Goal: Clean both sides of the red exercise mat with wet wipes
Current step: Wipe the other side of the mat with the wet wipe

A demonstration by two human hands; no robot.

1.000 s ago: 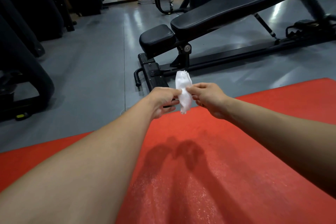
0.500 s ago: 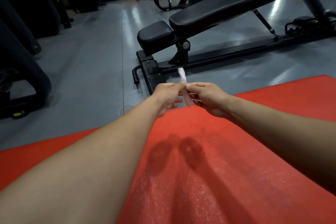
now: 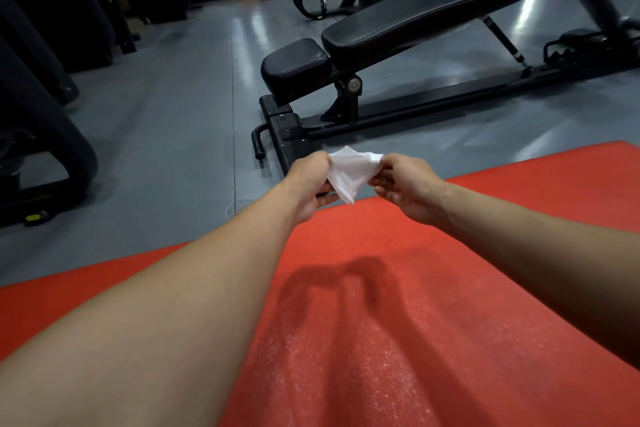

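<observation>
The red exercise mat (image 3: 398, 305) lies flat on the grey floor and fills the lower part of the head view. A white wet wipe (image 3: 349, 172) is stretched in the air above the mat's far edge. My left hand (image 3: 308, 184) pinches its left corner and my right hand (image 3: 405, 185) pinches its right corner. The wipe hangs down to a point between them. Both forearms reach forward over the mat and cast shadows on it.
A black adjustable weight bench (image 3: 415, 21) stands just beyond the mat, its base foot (image 3: 284, 135) close to my left hand. Dark gym machines (image 3: 41, 121) crowd the left side. Grey floor (image 3: 173, 149) lies open between them.
The wipe was bunched into a narrow strip between my close-set hands. My hands have drawn apart and the wipe is now spread wider between them.
</observation>
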